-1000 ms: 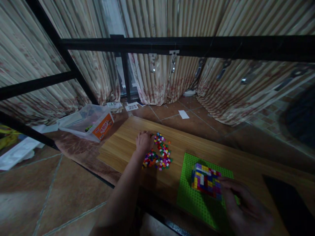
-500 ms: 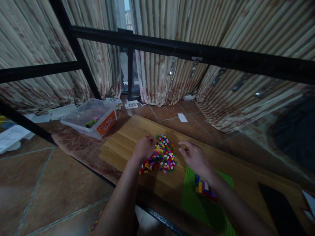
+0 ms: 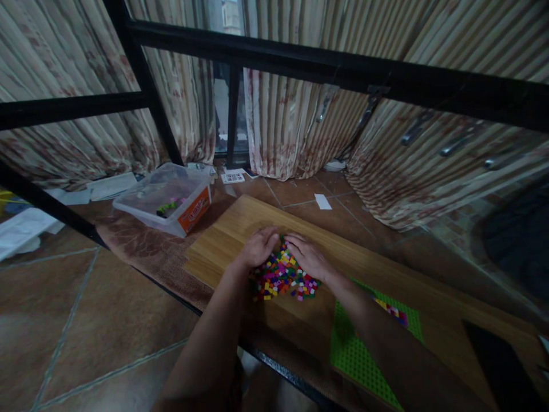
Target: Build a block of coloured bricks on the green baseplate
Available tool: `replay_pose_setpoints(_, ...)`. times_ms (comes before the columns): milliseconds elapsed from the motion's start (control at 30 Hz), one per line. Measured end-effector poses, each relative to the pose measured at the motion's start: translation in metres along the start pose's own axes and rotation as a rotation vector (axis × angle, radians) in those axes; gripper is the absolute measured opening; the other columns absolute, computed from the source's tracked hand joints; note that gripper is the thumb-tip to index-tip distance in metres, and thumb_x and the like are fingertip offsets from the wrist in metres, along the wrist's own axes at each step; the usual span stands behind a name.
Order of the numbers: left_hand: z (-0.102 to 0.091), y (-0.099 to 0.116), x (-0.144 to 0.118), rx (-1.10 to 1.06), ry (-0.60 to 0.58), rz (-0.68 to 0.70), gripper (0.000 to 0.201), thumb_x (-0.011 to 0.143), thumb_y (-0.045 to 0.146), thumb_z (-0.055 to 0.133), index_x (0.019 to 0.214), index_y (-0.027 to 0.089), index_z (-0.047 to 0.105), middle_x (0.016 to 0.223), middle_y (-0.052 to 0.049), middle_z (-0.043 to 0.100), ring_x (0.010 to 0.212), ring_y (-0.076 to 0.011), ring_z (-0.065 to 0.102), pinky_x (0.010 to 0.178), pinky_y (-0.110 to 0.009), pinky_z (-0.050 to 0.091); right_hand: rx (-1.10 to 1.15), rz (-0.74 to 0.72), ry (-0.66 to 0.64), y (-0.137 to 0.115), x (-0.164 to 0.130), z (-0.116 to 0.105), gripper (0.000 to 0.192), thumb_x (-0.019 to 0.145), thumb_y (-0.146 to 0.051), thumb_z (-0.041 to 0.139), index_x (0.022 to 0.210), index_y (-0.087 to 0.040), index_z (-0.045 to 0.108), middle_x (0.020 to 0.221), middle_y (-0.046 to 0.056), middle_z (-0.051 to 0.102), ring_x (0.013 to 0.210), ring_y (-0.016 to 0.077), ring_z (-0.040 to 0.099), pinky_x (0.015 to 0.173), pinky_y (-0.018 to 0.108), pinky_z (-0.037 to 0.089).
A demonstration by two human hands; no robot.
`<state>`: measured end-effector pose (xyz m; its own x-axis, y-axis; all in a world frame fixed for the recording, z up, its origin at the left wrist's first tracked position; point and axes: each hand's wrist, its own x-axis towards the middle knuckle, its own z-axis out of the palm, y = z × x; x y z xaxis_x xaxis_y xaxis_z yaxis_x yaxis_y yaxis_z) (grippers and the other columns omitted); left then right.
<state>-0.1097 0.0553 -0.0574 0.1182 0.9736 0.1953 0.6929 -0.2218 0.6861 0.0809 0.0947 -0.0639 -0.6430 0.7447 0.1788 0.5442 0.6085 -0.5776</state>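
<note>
— Left hand (image 3: 258,248) first: what is it doing?

— It lies palm down on the far left edge of the pile of small coloured bricks (image 3: 283,277), fingers loosely spread and curled over the pieces. Whether a brick is pinched under the fingertips cannot be told, since the palm hides them.

— And the right hand (image 3: 307,256)?

— Same posture, mirrored. It rests on the far right edge of the pile, fingers slack and slightly apart, tips close to those of the left. Nothing visibly gripped, but the underside is hidden here too.

— Where does the pile sit?

— On the wooden board (image 3: 223,246), loose and heaped, between the two hands and spilling toward the near side. Red, yellow, pink, green, blue and white pieces are all mixed.

— Any containers around?

— One clear plastic tub (image 3: 169,197) with an orange label on its side, standing on the mat to the left of the board, well apart from the hands. It has no lid on. Inside lie a few green pieces and something pinkish beside them; the rest of its floor looks bare.

— What is to the right?

— A green studded baseplate (image 3: 364,357) on the board, partly covered by the right forearm. A multicoloured block of joined bricks (image 3: 392,311) stands on it, showing just past the arm.

— Behind all that?

— Black metal bars (image 3: 300,57) and striped curtains (image 3: 283,120).
</note>
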Motion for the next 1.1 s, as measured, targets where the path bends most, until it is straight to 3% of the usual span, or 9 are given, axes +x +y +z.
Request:
replay_pose_setpoints(133,0.004,0.008,-0.006,-0.077,-0.088,0.057,0.049,0.097,0.040,0.029,0.131,0.014,0.054,0.132,-0.011,0.060,0.124,-0.0206,0.054,0.109,-0.036,0.039,0.064,-0.007,0.023,-0.014,-0.017,0.002,0.039,0.098,-0.036,0.035,0.123,-0.020,0.060,0.131,0.010,0.059,0.124,0.0194,0.052,0.109,0.039,0.037)
replay_pose_setpoints(333,-0.003,0.015,-0.015,-0.159,-0.118,0.026,0.047,0.096,0.044,0.033,0.123,0.017,0.061,0.125,-0.008,0.065,0.118,-0.0204,0.059,0.105,-0.033,0.043,0.151,0.101,0.071,-0.037,-0.039,-0.006,0.037,0.098,-0.038,0.034,0.113,-0.021,0.064,0.121,0.008,0.066,0.114,0.0184,0.059,0.103,0.037,0.042)
replay_pose_setpoints(467,-0.010,0.021,-0.018,-0.208,-0.110,0.002,0.045,0.095,0.046,0.036,0.119,0.020,0.064,0.118,-0.006,0.069,0.109,-0.0194,0.064,0.098,-0.029,0.046,0.150,0.245,0.213,-0.032,-0.047,-0.013,0.040,0.097,-0.042,0.034,0.113,-0.022,0.065,0.121,0.007,0.067,0.116,0.0192,0.059,0.104,0.037,0.042)
replay_pose_setpoints(567,-0.013,0.020,-0.017,-0.225,-0.051,-0.026,0.045,0.094,0.047,0.037,0.117,0.020,0.065,0.117,-0.006,0.070,0.109,-0.0203,0.064,0.098,-0.030,0.046,0.106,0.367,0.325,-0.018,-0.047,-0.016,0.045,0.097,-0.045,0.030,0.117,-0.021,0.063,0.122,0.009,0.066,0.117,0.0217,0.059,0.105,0.041,0.041)
replay_pose_setpoints(733,-0.017,0.006,-0.020,-0.271,0.061,-0.113,0.050,0.094,0.051,0.035,0.117,0.019,0.065,0.115,-0.008,0.070,0.109,-0.0224,0.064,0.097,-0.032,0.047,0.070,0.378,0.299,-0.006,-0.043,-0.011,0.049,0.097,-0.046,0.029,0.116,-0.017,0.064,0.123,0.013,0.065,0.120,0.0226,0.057,0.106,0.040,0.040)
replay_pose_setpoints(967,-0.007,0.000,-0.029,-0.341,0.159,-0.129,0.053,0.095,0.050,0.034,0.128,0.016,0.057,0.116,-0.011,0.069,0.111,-0.0223,0.063,0.098,-0.034,0.048,0.085,0.304,0.303,-0.028,-0.058,0.008,0.046,0.098,-0.044,0.027,0.113,-0.021,0.064,0.122,0.008,0.064,0.120,0.0184,0.055,0.107,0.036,0.038)
replay_pose_setpoints(1100,0.011,0.014,-0.028,-0.365,0.338,-0.214,0.053,0.097,0.050,0.027,0.119,0.016,0.061,0.109,-0.011,0.071,0.104,-0.0218,0.065,0.094,-0.033,0.049,0.101,0.304,0.326,-0.040,-0.065,0.013,0.041,0.098,-0.040,0.029,0.112,-0.021,0.063,0.118,0.008,0.065,0.116,0.0186,0.057,0.104,0.036,0.041)
